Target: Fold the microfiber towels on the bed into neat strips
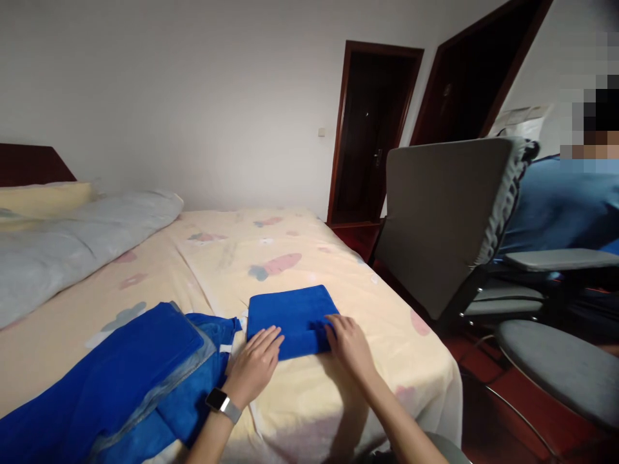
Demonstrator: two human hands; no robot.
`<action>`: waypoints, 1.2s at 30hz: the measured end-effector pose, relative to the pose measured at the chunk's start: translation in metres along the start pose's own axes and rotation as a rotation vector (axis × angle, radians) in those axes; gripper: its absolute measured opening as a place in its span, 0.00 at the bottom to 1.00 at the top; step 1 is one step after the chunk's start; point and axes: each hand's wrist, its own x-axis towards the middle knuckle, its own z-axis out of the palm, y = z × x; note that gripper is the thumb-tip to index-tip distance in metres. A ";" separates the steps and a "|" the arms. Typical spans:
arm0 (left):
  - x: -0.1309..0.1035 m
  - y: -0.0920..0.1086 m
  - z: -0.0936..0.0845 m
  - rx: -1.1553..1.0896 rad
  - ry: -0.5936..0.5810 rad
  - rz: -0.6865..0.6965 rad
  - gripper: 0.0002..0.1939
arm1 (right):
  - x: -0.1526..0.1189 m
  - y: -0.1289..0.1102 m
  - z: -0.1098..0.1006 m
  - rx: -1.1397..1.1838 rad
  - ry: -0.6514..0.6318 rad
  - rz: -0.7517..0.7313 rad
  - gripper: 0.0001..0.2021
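A flat, folded blue cloth (290, 316) lies on the patterned bed sheet (227, 258). My left hand (258, 364) rests on its near left corner, palm down, with the fingers stretched out. At the cloth's right edge is my right hand (351, 345), its fingers bent and touching the fabric; whether they pinch it is hard to tell. A larger, loosely spread blue cloth item (135, 367) with a grey edge and a small white tag lies to the left of my left forearm.
A grey quilt (87, 238) and a yellow pillow (53, 196) lie at the bed's left. Beyond the bed's right edge stand a grey chair (445, 219) with a person in a blue shirt (570, 200) and a round grey seat (556, 367). Doors are behind.
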 end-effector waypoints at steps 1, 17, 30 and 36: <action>0.003 0.002 0.003 -0.016 -0.028 0.027 0.22 | -0.003 -0.011 0.004 0.065 -0.022 -0.087 0.17; -0.027 -0.015 0.034 0.027 -0.108 -0.052 0.25 | -0.012 0.054 0.015 0.169 -0.280 -0.302 0.24; 0.010 -0.003 0.014 -0.057 -0.037 0.106 0.27 | 0.004 -0.029 0.032 0.140 -0.202 -0.466 0.24; -0.007 -0.020 0.036 -0.073 -0.097 0.038 0.30 | 0.003 -0.017 0.032 0.184 -0.257 -0.490 0.24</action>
